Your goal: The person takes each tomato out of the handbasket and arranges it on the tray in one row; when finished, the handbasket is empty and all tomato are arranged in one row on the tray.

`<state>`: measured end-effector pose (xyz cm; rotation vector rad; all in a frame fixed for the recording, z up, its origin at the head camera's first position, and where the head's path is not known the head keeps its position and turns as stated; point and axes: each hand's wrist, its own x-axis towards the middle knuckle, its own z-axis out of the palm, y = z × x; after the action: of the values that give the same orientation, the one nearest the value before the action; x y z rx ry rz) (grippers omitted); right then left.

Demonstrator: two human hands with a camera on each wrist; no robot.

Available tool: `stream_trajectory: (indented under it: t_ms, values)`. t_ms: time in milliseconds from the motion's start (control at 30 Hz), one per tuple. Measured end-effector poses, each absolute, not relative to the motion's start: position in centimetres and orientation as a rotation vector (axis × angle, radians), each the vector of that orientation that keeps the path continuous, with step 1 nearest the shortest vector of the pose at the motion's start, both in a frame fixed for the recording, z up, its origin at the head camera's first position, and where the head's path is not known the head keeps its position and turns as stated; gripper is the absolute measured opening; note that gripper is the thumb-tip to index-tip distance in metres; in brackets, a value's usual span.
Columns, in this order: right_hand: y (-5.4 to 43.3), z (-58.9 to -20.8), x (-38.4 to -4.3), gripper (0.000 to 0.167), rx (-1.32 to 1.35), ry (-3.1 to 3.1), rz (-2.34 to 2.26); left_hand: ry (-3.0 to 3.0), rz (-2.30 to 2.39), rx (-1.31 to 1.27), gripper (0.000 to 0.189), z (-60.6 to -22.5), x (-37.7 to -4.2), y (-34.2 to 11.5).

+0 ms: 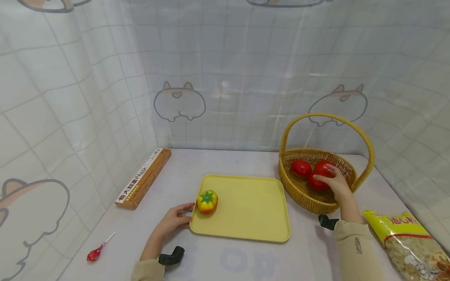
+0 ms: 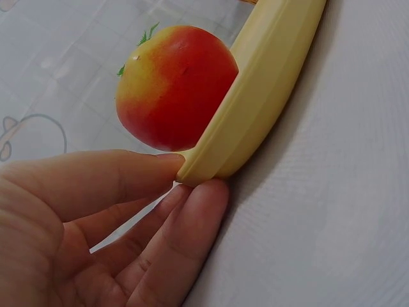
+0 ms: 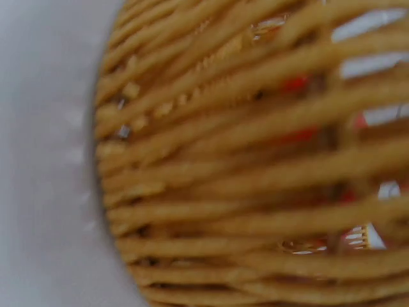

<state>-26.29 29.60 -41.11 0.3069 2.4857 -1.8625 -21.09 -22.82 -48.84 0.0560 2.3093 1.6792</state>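
At the left end of the yellow tray (image 1: 246, 207), my left hand (image 1: 175, 218) pinches its near-left edge. In the left wrist view the thumb lies over the tray's rim (image 2: 255, 96) and the fingers are under it. A toy-like tomato (image 1: 207, 202), yellow and red with green leaves, sits on the tray close to that hand. My right hand (image 1: 336, 181) reaches into a wicker basket (image 1: 306, 201), thumb and fingers spread over red round fruits (image 1: 318, 183). Another red fruit (image 1: 301, 168) lies left of them. The right wrist view shows only blurred basket weave (image 3: 255, 173), with the hand hidden.
A long pasta box (image 1: 143, 178) lies at the back left. A red lollipop (image 1: 94, 254) is at the front left. A yellow-topped bag (image 1: 411, 246) lies beside the right forearm. The basket's tall handle (image 1: 325, 114) arches above the fruits. Patterned sheeting surrounds the table.
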Motion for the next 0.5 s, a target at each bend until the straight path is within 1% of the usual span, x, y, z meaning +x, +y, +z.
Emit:
stream_trajectory:
  t_ms: [167,300,500]
  values:
    - [29.75,-41.44,-26.34,0.078,0.250,2.536,-1.775,2.311,1.679,0.054,0.057,-48.69,-21.10,-22.69]
    - [29.89,-41.55,-26.41,0.073,0.263,2.533,-1.731,2.321,1.673,0.052,0.057,-48.70,-21.14,-22.68]
    - [30.07,-41.63,-26.43,0.080,0.315,2.470,-1.621,2.303,1.676,0.057,0.057,-48.85,-21.16,-22.76]
